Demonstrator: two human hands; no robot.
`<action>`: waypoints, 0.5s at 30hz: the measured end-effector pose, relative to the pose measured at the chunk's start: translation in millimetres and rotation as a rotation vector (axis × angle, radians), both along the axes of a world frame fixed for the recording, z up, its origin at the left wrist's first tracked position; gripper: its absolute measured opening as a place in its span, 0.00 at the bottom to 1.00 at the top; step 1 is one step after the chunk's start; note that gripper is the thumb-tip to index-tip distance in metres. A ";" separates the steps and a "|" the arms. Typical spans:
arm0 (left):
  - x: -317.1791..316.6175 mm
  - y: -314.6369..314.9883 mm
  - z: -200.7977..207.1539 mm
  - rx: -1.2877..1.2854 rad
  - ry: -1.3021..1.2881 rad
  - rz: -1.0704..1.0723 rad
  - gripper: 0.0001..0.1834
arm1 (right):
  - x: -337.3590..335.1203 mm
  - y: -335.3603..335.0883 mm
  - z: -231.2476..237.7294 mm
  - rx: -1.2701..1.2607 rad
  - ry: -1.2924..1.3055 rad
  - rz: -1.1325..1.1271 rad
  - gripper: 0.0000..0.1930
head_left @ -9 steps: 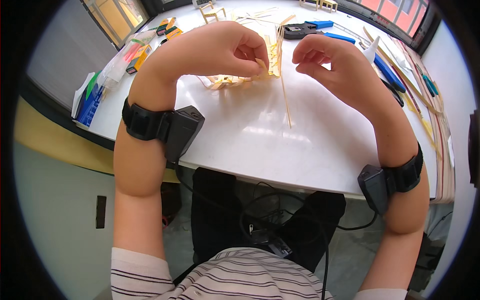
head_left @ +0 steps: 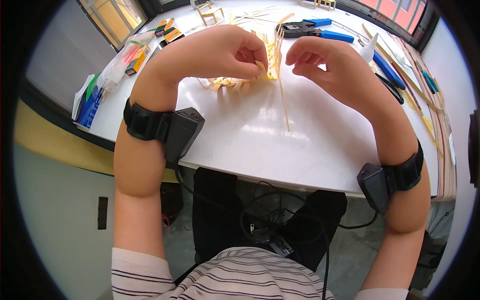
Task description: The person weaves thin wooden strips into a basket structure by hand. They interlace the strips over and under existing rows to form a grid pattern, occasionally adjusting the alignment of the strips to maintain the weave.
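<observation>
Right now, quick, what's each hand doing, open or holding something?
Left hand: closed, pinching a pale strip beside the yellowish woven piece.
Right hand: open, loosely curled, nothing visible held.

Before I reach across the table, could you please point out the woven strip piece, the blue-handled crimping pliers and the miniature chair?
Woven strip piece (head_left: 272, 54): head view, on its yellow woven part.
Blue-handled crimping pliers (head_left: 298, 29): head view, on the black head.
Miniature chair (head_left: 212, 12): head view, on the seat.

Glossy white table (head_left: 235, 155), barred window (head_left: 392, 14) far right, grey floor (head_left: 352, 245)
</observation>
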State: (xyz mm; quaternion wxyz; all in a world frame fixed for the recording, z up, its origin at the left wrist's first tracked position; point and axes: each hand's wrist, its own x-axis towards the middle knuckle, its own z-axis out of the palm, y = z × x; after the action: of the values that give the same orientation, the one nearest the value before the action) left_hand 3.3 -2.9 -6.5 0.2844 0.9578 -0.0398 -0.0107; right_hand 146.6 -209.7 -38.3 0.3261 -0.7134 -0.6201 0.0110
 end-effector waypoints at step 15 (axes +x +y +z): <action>0.8 -3.7 -2.1 0.048 -0.002 0.019 0.08 | -0.5 -1.8 -1.1 -0.066 0.017 0.046 0.07</action>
State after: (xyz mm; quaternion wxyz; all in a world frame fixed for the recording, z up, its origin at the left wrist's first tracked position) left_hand 4.1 -6.6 -8.6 0.2615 0.9647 -0.0308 -0.0077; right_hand 146.1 -211.4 -39.4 0.3073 -0.7093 -0.6328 0.0447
